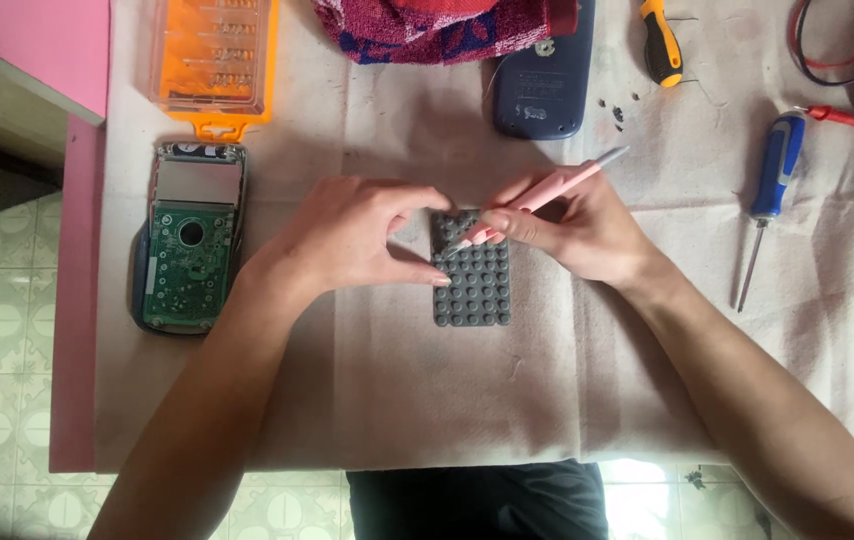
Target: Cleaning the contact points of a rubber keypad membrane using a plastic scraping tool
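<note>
A grey rubber keypad mat (477,285) with rows of round bumps lies flat on the white cloth (447,400) in the middle. My left hand (352,235) pins its left edge and top corner with thumb and fingertips. My right hand (572,225) grips a pink pen-shaped tool (547,192), whose tip touches the upper left part of the mat.
An opened calculator with a green circuit board (187,245) lies at the left. Behind it is an orange bit case (215,60). A dark blue back cover (544,85), small screws (617,110), a yellow-handled tool (661,45) and a blue screwdriver (772,185) lie at the back and right.
</note>
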